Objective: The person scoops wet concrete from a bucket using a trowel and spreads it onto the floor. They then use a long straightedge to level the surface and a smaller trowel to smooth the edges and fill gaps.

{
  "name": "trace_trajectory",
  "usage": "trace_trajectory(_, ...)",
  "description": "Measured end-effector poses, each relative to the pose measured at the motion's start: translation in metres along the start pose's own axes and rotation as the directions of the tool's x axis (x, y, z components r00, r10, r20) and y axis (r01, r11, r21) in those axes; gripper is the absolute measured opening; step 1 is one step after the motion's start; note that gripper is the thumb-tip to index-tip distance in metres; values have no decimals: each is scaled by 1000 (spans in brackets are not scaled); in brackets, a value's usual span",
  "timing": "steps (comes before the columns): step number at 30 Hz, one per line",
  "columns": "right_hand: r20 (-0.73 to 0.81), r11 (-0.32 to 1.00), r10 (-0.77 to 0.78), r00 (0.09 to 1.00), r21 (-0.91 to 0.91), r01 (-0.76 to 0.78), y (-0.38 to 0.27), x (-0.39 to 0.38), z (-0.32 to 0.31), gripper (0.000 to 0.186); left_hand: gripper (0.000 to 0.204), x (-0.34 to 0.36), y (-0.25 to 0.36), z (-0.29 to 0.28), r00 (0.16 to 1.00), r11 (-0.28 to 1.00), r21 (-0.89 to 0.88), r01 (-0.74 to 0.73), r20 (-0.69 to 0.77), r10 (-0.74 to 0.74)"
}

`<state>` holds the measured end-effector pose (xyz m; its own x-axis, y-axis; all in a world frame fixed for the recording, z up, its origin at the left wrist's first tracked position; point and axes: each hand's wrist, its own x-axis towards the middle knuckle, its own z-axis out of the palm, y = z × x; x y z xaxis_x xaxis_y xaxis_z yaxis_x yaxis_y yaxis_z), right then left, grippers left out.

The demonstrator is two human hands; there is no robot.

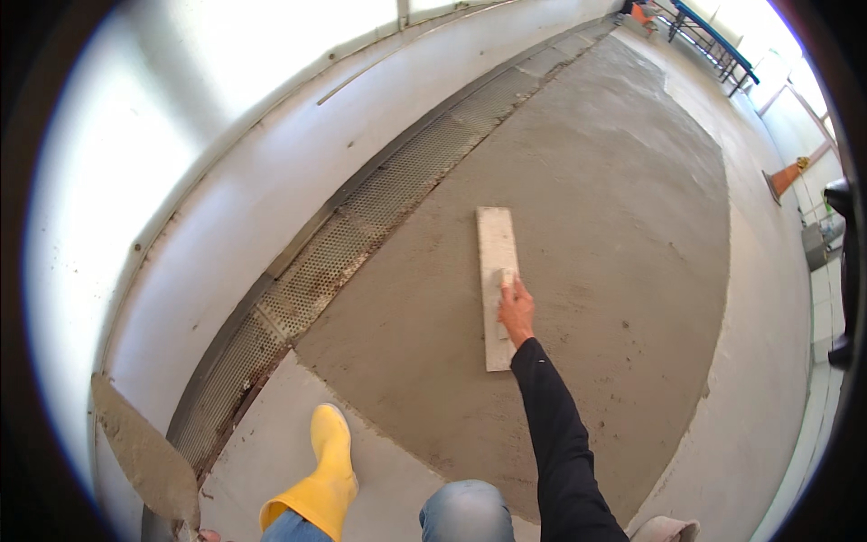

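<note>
My right hand (517, 312) is closed around the handle of a long, pale rectangular float (497, 239). The float lies flat on a broad patch of wet grey concrete (614, 226), its long side pointing away from me. At the lower left edge, a pointed trowel (144, 447) with a mortar-covered blade is held up beside the wall. Just a bit of my left hand (209, 536) shows at the base of this trowel, closed there; most of that hand is cut off by the picture's edge.
A perforated metal drain grate (361, 221) runs along the white wall (271, 163) on the left. My yellow boot (330, 461) stands on pale floor by the concrete's near edge. An orange cone (784, 179) and a blue bench (718, 36) are at the far right.
</note>
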<state>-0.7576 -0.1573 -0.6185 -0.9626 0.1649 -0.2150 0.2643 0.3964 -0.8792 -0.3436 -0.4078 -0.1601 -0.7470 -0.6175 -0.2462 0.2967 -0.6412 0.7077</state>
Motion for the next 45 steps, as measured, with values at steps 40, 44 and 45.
trace_trajectory(40, -167, 986, -14, 986, -166, -15, 137, -393, -198, 55, 35, 15, 2, -2, 987, 864, 482, -144, 8, 160)
trace_trajectory(44, 398, 939, -315, 861, -3, 345, 86, -404, -74, 66, 39, 11, 0, -2, 970, 809, 550, -210, 10, 244)
trace_trajectory(45, 474, 969, -216, 854, -1, 245, 76, -399, -44, 65, 35, 11, -1, -2, 965, 778, 588, -220, 16, 260)
